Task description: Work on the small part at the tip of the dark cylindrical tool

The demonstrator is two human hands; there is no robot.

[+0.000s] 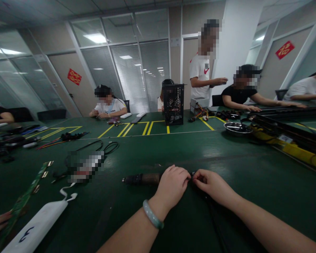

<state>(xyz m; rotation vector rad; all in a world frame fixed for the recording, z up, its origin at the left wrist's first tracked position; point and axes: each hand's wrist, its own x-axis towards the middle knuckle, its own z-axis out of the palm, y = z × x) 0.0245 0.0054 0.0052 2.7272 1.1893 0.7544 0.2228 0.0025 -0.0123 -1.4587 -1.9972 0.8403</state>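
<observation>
A dark electric screwdriver point(142, 179) lies sideways on the green table, its metal tip pointing left. My left hand point(172, 181), with a pale green bangle point(152, 214) on the wrist, is closed over its rear part. At the tail end, where a black cord point(214, 219) leads off, my right hand point(209, 184) has its fingers curled together in a pinch. Whatever sits between those fingertips is mostly hidden; it appears to be the cord end.
A white power bank point(39, 225) lies front left, beside a green circuit board point(28, 198) held by another person's hand. Further off stand a black computer case point(173, 104), a metal bowl point(237, 129) and yellow-black equipment point(292, 144). Several people are around the table.
</observation>
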